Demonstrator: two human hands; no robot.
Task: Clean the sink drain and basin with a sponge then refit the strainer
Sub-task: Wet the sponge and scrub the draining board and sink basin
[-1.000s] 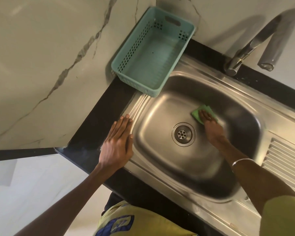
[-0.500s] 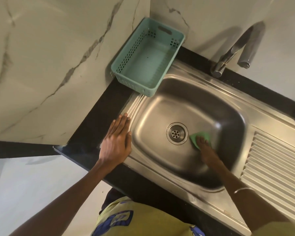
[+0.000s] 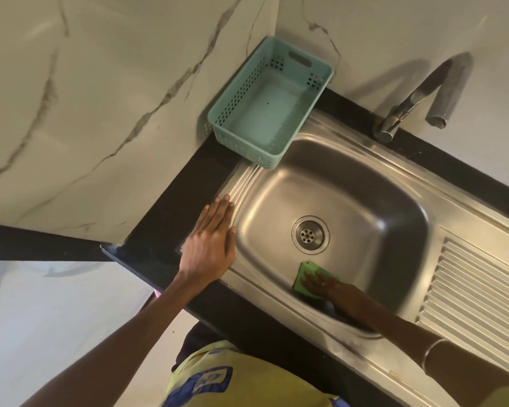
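The right hand [image 3: 326, 284] presses straight fingers [image 3: 310, 276] flat on the green sponge [image 3: 301, 282] at the near wall of the basin [image 3: 365, 201], just below the strainer [image 3: 309, 235], which sits in the drain. The left hand [image 3: 209, 248] lies flat, fingers released, on the sink rim and desk [image 3: 165, 207]. A basket [image 3: 265, 110] stands in the corner.

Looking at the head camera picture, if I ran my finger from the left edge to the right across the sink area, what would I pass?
Left hand flat on the sink's edge → drain strainer → green sponge under the right hand → ribbed draining board.
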